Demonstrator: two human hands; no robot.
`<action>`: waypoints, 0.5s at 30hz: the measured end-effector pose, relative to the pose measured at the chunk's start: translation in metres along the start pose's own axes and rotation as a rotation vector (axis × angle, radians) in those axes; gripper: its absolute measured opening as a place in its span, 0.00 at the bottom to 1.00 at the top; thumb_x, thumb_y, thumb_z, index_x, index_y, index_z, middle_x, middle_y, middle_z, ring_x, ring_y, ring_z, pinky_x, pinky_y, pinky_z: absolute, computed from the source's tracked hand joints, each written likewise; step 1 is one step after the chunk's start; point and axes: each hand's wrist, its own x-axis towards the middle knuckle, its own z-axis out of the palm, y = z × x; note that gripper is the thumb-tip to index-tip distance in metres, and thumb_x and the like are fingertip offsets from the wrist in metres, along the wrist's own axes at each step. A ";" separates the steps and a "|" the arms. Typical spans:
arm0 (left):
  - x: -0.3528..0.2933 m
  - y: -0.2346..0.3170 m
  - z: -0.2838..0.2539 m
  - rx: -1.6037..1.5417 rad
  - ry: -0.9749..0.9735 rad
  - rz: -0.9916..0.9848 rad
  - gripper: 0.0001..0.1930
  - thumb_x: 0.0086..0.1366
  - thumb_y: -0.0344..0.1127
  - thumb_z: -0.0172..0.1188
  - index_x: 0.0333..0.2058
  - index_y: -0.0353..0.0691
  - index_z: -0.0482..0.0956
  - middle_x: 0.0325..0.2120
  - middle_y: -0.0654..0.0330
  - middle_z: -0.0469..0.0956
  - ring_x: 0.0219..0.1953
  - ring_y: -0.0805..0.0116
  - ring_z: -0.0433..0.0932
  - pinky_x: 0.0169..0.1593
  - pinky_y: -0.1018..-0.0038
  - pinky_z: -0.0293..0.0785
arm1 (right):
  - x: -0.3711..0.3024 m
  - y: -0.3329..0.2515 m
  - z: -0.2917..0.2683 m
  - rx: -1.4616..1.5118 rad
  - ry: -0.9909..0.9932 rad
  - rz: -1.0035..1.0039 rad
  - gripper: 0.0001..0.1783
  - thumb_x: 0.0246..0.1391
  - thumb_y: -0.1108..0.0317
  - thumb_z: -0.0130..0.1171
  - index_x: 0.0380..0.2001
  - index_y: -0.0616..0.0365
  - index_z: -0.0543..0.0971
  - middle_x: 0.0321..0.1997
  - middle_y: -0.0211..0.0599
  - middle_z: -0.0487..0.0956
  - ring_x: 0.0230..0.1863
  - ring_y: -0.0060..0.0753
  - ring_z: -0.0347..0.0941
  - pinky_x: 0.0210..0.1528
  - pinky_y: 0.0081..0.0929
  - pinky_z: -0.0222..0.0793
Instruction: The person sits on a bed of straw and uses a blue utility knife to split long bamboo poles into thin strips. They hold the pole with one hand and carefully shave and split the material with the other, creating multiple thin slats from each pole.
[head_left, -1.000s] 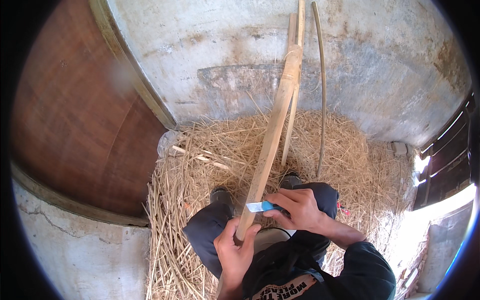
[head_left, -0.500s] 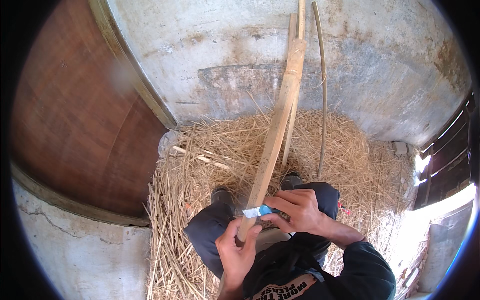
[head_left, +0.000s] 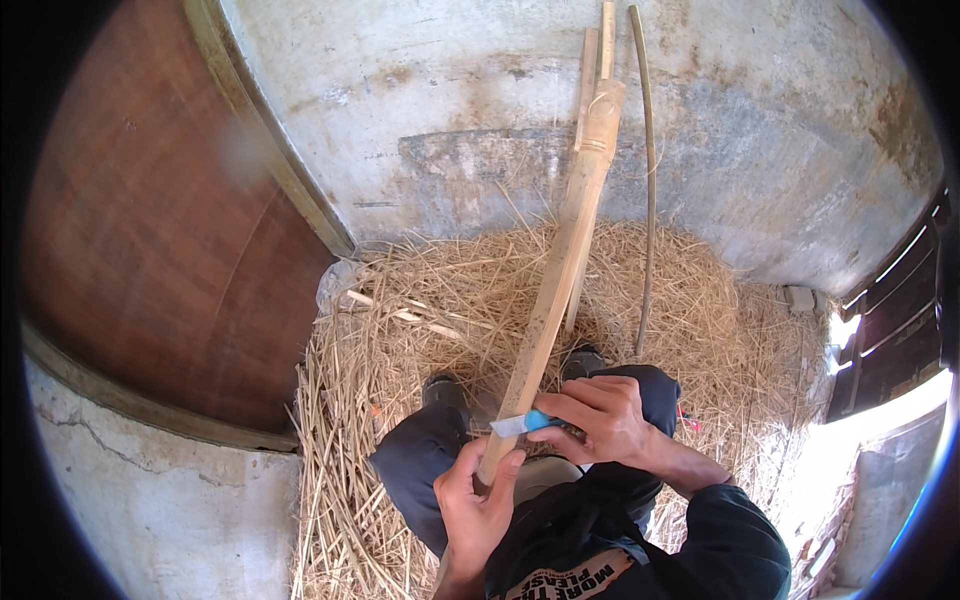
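Observation:
A long split bamboo strip [head_left: 556, 285] runs from my lap up toward the wall, tilted away from me, with a knobbly node near its far end. Its near end lies in my left hand [head_left: 474, 505], the fingers wrapped round it and the thumb along its side. In my right hand [head_left: 603, 422] is a blue-handled utility knife [head_left: 536, 420], gripped in closed fingers. The pale blade lies across the strip, just beyond my left hand. I cannot tell how deep the edge sits in the bamboo.
More bamboo strips [head_left: 585, 75] lean on the grey wall [head_left: 480, 90] behind, with a thin curved stick [head_left: 648, 200] to their right. Dry straw [head_left: 690, 290] covers the floor around my shoes. A brown wooden door panel [head_left: 170, 240] stands at left, dark slats [head_left: 895, 310] at right.
The far end of the bamboo strip has swung slightly to the right. Both hands and the knife have shifted only a little.

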 end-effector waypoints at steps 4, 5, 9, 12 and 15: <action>-0.034 -0.002 -0.011 -0.008 -0.058 -0.028 0.10 0.69 0.30 0.74 0.44 0.32 0.85 0.25 0.63 0.84 0.28 0.87 0.74 0.29 0.82 0.70 | 0.012 0.084 -0.026 -0.232 0.254 0.535 0.14 0.67 0.59 0.66 0.42 0.60 0.87 0.22 0.40 0.79 0.20 0.37 0.74 0.24 0.35 0.67; -0.041 -0.004 -0.015 -0.020 -0.087 -0.013 0.10 0.69 0.30 0.74 0.44 0.32 0.85 0.25 0.63 0.83 0.28 0.87 0.74 0.29 0.82 0.70 | 0.019 0.099 -0.035 -0.156 0.295 0.610 0.14 0.70 0.59 0.63 0.42 0.61 0.87 0.22 0.39 0.78 0.21 0.31 0.72 0.25 0.32 0.65; -0.034 -0.009 -0.015 0.044 -0.143 -0.064 0.11 0.72 0.35 0.71 0.44 0.32 0.85 0.22 0.67 0.80 0.24 0.87 0.69 0.26 0.81 0.63 | 0.009 0.088 -0.049 -0.010 0.321 0.589 0.15 0.72 0.58 0.61 0.41 0.61 0.84 0.23 0.31 0.74 0.25 0.21 0.66 0.29 0.27 0.61; -0.014 -0.009 -0.015 -0.135 -0.155 -0.204 0.09 0.78 0.33 0.62 0.48 0.32 0.84 0.20 0.75 0.71 0.22 0.90 0.63 0.26 0.83 0.53 | 0.009 0.073 -0.037 0.237 0.272 0.551 0.15 0.72 0.57 0.61 0.43 0.59 0.83 0.26 0.27 0.72 0.28 0.19 0.64 0.32 0.27 0.61; 0.005 -0.016 -0.021 -0.421 -0.338 -0.310 0.19 0.84 0.44 0.54 0.52 0.30 0.81 0.21 0.76 0.64 0.22 0.88 0.58 0.25 0.83 0.52 | 0.008 0.057 -0.031 0.522 0.134 0.667 0.15 0.71 0.58 0.62 0.52 0.58 0.82 0.29 0.19 0.68 0.30 0.17 0.61 0.35 0.26 0.61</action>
